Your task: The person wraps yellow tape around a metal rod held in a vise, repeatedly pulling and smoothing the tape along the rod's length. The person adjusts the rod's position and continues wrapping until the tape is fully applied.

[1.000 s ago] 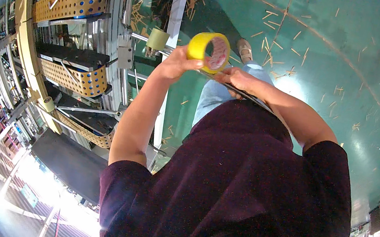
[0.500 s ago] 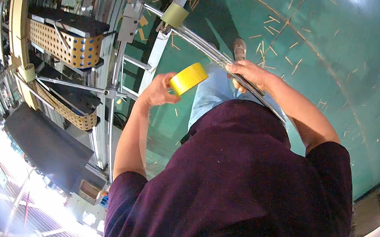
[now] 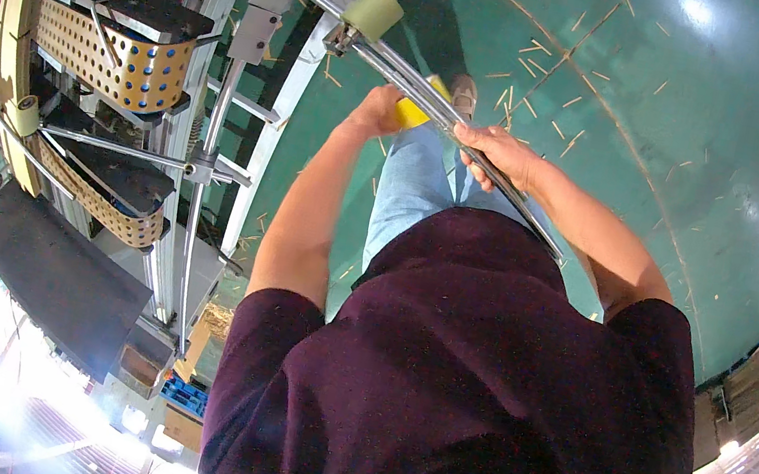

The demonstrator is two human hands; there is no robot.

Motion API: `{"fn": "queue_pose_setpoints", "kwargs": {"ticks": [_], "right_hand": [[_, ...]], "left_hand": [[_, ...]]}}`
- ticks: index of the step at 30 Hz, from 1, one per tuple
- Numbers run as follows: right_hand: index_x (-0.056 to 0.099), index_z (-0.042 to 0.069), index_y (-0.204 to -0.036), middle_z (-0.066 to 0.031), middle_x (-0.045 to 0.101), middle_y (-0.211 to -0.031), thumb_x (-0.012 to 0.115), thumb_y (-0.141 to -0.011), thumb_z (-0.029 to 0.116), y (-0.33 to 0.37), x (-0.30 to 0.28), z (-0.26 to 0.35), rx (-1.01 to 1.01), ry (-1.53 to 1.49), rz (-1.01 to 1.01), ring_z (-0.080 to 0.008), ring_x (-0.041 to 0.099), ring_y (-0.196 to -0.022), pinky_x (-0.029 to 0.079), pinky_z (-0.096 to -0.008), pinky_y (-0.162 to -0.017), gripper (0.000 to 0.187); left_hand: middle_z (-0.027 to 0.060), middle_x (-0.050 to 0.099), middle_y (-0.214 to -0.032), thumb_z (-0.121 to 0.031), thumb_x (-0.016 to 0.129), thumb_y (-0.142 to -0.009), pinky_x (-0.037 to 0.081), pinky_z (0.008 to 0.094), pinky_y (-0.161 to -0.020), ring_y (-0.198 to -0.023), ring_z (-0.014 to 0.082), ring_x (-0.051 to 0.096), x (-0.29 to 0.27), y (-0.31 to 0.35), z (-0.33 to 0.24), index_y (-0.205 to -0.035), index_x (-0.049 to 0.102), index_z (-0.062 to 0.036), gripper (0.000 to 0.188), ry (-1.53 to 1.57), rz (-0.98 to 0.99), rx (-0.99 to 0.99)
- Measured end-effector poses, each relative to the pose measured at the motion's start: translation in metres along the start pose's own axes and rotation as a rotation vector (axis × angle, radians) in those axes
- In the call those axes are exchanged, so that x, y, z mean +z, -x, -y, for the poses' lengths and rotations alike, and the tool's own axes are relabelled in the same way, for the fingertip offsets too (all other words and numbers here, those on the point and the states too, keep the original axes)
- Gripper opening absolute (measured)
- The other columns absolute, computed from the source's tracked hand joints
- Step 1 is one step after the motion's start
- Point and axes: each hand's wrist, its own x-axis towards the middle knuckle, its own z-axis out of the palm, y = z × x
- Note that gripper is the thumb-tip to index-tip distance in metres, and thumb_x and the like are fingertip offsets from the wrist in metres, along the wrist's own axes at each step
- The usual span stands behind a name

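Observation:
A roll of yellow tape [image 3: 411, 115] is gripped in my left hand [image 3: 378, 110], just below the metal rods [image 3: 391, 69] and partly hidden behind them. My right hand [image 3: 499, 154] is closed round those rods, thumb on top and fingers curled beneath. The rods slant from the machine on the left down toward my waist. Farther along them sits a pale green roller [image 3: 373, 13], apart from both hands.
On the left stands a machine with perforated tan bands [image 3: 111, 58], metal posts and a dark panel [image 3: 54, 266]. A light-coloured rail [image 3: 315, 53] runs beside it. Thin wooden sticks [image 3: 532, 61] are strewn over the green floor [image 3: 604, 175].
My left hand has moved forward and right with the yellow tape, bringing it up against or under the rods. The right hand keeps its hold. The view has shifted slightly.

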Motion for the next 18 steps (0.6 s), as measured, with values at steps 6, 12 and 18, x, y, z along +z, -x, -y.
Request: {"fn": "queue_pose_setpoints", "kwargs": {"ticks": [6,12,18], "right_hand": [[0.055,0.005,-0.073,-0.0042,0.051,-0.062,0.052,-0.083,0.053,-0.007,-0.011,0.004,-0.006,0.053,0.056,-0.0091,0.048,-0.048,0.042,-0.0228,-0.041,0.049],[0.053,0.007,-0.092,-0.0040,0.051,-0.062,0.059,-0.081,0.047,-0.017,-0.018,0.003,-0.023,-0.070,0.090,-0.0115,0.051,-0.046,0.043,-0.0248,-0.040,0.041],[0.047,0.006,-0.103,-0.0096,0.058,-0.072,0.058,-0.084,0.037,-0.025,-0.026,0.002,-0.035,-0.092,0.191,-0.0147,0.056,-0.049,0.048,-0.0278,-0.042,0.039]], "left_hand": [[0.0113,0.060,-0.097,-0.007,0.071,-0.063,0.044,0.0348,-0.086,-0.100,0.0289,0.054,-0.023,-0.063,-0.045,-0.097,0.059,-0.0066,0.036,0.106,-0.220,0.328],[0.0089,0.061,-0.084,-0.003,0.068,-0.057,0.046,0.0343,-0.078,-0.091,0.0278,0.057,-0.052,-0.075,-0.031,-0.074,0.055,-0.0066,0.022,-0.028,-0.239,0.476],[0.0091,0.063,-0.087,0.000,0.070,-0.049,0.046,0.0339,-0.081,-0.097,0.0257,0.058,-0.030,-0.086,-0.062,-0.066,0.053,-0.0063,0.024,0.060,-0.502,0.390]]}}
